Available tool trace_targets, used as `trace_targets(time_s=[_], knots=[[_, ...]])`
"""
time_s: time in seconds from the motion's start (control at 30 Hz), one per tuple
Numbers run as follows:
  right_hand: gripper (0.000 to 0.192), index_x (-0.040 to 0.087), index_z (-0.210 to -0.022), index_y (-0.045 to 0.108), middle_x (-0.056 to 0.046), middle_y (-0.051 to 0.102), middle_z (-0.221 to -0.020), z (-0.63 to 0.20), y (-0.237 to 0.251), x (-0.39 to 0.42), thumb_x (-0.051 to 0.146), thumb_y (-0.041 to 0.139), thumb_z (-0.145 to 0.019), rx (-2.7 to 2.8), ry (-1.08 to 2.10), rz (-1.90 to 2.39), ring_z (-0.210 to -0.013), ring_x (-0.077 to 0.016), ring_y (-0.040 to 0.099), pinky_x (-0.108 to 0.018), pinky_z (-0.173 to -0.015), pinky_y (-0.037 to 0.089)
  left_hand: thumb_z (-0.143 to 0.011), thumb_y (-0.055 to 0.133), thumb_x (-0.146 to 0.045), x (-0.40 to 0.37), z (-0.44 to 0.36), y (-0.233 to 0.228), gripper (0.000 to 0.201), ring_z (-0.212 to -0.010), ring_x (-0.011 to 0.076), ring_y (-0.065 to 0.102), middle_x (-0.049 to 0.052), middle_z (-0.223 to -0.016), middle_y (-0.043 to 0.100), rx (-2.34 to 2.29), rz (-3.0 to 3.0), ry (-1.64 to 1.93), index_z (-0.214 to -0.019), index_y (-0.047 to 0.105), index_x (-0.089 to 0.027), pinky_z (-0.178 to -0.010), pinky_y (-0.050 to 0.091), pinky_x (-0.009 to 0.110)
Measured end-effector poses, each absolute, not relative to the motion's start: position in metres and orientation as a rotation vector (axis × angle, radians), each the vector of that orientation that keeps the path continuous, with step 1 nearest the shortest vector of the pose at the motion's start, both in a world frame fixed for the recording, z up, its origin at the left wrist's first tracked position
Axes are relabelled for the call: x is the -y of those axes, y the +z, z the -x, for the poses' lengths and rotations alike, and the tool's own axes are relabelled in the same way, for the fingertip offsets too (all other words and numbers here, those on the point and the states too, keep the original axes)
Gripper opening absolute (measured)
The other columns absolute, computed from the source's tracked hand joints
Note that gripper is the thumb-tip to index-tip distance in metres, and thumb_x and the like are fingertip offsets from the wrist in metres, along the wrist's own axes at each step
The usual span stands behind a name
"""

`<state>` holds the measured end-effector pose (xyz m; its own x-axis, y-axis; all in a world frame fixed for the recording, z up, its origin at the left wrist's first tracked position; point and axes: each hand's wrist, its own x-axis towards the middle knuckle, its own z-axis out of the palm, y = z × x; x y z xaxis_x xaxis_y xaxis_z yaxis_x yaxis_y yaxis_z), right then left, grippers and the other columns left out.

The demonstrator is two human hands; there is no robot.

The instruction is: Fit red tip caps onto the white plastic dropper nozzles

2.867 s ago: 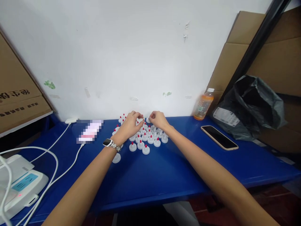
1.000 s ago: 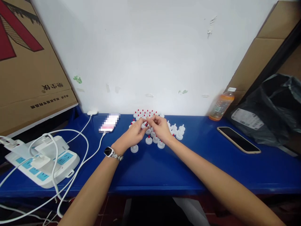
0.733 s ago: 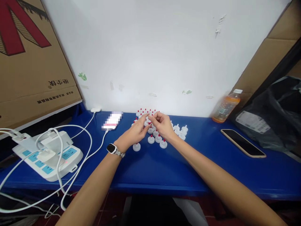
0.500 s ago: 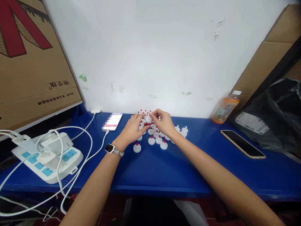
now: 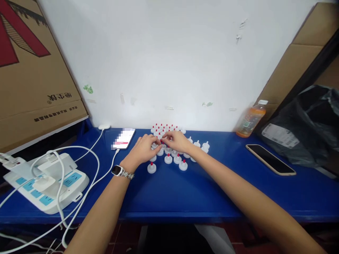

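White plastic nozzle caps with red tips stand in a cluster on the blue table, one of them [image 5: 152, 168] at the front left and another [image 5: 183, 165] at the front right. Both hands meet in the middle of this cluster. My left hand [image 5: 145, 148], with a watch [image 5: 116, 170] on its wrist, has its fingers and thumb curled together near some small red tips [image 5: 161, 140]. My right hand [image 5: 177, 141] reaches to the same spot, thumb and forefinger pinched. Whatever lies between the fingertips is hidden or too small to make out. White nozzle caps without red tips [image 5: 205, 146] stand right of my right wrist.
A lit phone [image 5: 124, 138] on a charging cable lies left of the hands, near a power strip [image 5: 76, 197] with looping white cables. On the right are another phone [image 5: 270, 160], an orange drink bottle [image 5: 251, 120] and a dark plastic bag [image 5: 299, 120]. A white wall rises behind.
My right hand has come down and left from a white cap at the cluster's middle towards the small red tips. The view has shifted slightly; more red-tipped caps show at the back.
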<state>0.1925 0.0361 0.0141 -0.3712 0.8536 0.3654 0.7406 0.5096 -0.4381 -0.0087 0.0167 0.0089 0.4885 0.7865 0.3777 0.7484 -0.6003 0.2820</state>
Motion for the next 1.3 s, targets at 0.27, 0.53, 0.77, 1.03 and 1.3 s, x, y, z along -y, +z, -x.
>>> trace_targets(time_s=[0.27, 0.53, 0.77, 1.03, 1.3], knots=[[0.023, 0.018, -0.103, 0.067, -0.005, 0.073, -0.082, -0.262, 0.009, -0.075, 0.027, 0.055, -0.086, 1.84, 0.232, 1.668, -0.075, -0.0164, 0.066, -0.025, -0.069, 0.045, -0.095, 0.046, -0.038, -0.029, -0.032, 0.032, 0.028, -0.09, 0.0241, 0.058, 0.006, -0.092, 0.068, -1.176, -2.722, 0.809, -0.092, 0.069, -0.022, -0.081, 0.043, 0.037], [0.042, 0.013, -0.122, 0.06, -0.018, 0.069, -0.114, -0.275, -0.003, -0.123, 0.029, 0.057, -0.083, 1.861, 0.15, 1.923, -0.1, -0.0256, 0.066, -0.03, -0.077, 0.047, -0.094, 0.046, -0.033, -0.065, -0.095, 0.037, 0.027, -0.081, 0.023, 0.061, 0.008, -0.087, 0.069, -1.17, -2.703, 0.756, -0.087, 0.068, -0.019, -0.073, 0.046, 0.035], [0.017, 0.015, -0.093, 0.069, -0.01, 0.073, -0.092, -0.271, 0.009, -0.107, 0.023, 0.056, -0.084, 1.821, 0.205, 1.763, -0.081, -0.017, 0.067, -0.025, -0.072, 0.047, -0.092, 0.051, -0.034, -0.065, -0.09, 0.027, 0.022, -0.088, 0.0233, 0.062, 0.01, -0.103, 0.065, -1.216, -2.615, 0.896, -0.101, 0.064, -0.018, -0.081, 0.048, 0.037], [0.026, 0.017, -0.084, 0.066, -0.004, 0.071, -0.077, -0.231, 0.027, -0.034, 0.041, 0.059, -0.087, 1.709, 0.659, 1.051, -0.07, -0.0154, 0.064, -0.025, -0.064, 0.048, -0.098, 0.043, -0.039, -0.037, -0.055, 0.026, 0.032, -0.092, 0.0232, 0.061, 0.01, -0.108, 0.063, -1.055, -2.577, 0.95, -0.123, 0.051, -0.02, -0.08, 0.047, 0.036], [0.02, 0.018, -0.081, 0.067, -0.003, 0.071, -0.08, -0.201, 0.021, -0.027, 0.03, 0.053, -0.089, 1.987, 0.38, 1.265, -0.073, -0.0157, 0.061, -0.029, -0.075, 0.043, -0.099, 0.038, -0.046, -0.022, 0.014, 0.005, 0.028, -0.083, 0.0227, 0.059, 0.005, -0.086, 0.059, -1.338, -2.422, 0.93, -0.103, 0.049, -0.02, -0.071, 0.044, 0.034]])
